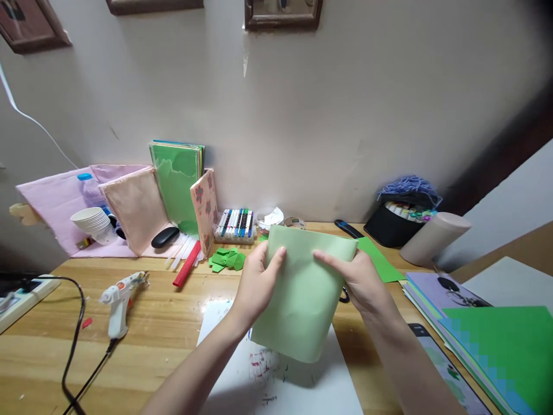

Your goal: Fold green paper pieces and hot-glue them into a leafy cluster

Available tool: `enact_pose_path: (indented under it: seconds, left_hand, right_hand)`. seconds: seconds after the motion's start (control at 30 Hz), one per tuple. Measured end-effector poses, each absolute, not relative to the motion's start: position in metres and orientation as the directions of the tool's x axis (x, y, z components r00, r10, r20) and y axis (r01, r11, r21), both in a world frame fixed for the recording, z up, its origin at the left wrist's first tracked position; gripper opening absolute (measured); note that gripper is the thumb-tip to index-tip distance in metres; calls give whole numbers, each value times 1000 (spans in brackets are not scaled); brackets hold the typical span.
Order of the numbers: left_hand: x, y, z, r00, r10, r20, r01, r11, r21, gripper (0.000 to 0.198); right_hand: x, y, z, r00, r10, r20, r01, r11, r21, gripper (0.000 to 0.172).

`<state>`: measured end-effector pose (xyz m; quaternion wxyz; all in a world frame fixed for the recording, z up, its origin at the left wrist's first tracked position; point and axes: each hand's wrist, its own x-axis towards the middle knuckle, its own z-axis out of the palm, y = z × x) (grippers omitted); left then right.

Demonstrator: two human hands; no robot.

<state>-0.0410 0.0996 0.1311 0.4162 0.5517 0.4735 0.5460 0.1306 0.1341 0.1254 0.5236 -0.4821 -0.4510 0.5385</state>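
Observation:
A pale green sheet of paper (305, 300) is held up between both hands, its lower part curving over so that it looks bent or folded. On its left edge sits my left hand (258, 274), thumb on the front and fingers behind. My right hand (356, 274) grips the upper right edge the same way, with the thumb pointing inward. Beneath it lies a white sheet (233, 374) with red and blue marks. A dark loop (344, 295), perhaps a scissors handle, shows beside the paper near my right hand.
To the left lie a glue gun (118, 300), a red strip (187, 265) and green paper pieces (227, 259). A marker box (235, 225) stands by the wall. Stacked coloured paper (505, 346) and a phone (444, 369) are on the right; a black pen holder (391, 222) is behind.

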Motion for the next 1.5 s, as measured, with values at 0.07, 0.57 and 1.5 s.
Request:
enact_pose_path:
  seconds: [0.07, 0.57, 1.5]
  left_hand:
    - [-41, 100, 130, -42, 977, 207, 61, -204, 977, 30]
    - [-42, 98, 128, -127, 964, 235, 58, -230, 972, 31]
    - [-42, 98, 126, -121, 966, 228, 53, -223, 973, 29]
  right_hand:
    - [131, 136, 124, 24, 998, -51, -116, -48, -992, 48]
    - [128, 132, 127, 5, 998, -62, -25, -62, -998, 44]
    - [127, 129, 129, -14, 999, -48, 13, -48, -999, 50]
